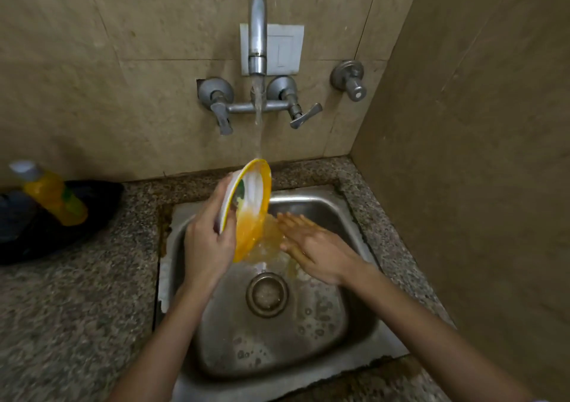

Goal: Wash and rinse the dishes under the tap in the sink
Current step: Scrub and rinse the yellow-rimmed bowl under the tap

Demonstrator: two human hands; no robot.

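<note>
The hands are set either side of a yellow-rimmed plate (251, 213) over the sink (348, 333). The left hand (209, 241) is curled round the plate's left edge, thumb on the face and fingers behind, and the plate is held tilted almost upright with its upper rim directly under the water stream (258, 130) from the tap (257, 31). The right hand (311, 247) is held flat with its fingers straight and together, nothing gripped, in the sheet of water running off the plate's lower face. Whether its fingertips touch the plate cannot be told through the water. Yellowish runoff is carried down towards the drain (267, 294), and bubbles are scattered over the wet basin floor. A yellow bottle (55, 198) with a pale cap is seen on the bench (77, 309) to the left, leaning on a dark object (61, 238) that is too blurred to name. The step in hand is judged to be the rinse of this plate, with residue being flushed off its face. For the next move, the face would likely need to be wiped by the flat right hand while the plate is turned in the left grip, so that the lower rim and the white underside are brought under the stream. A firm hold would be called for, since the wet rim is probably slippery.
</note>
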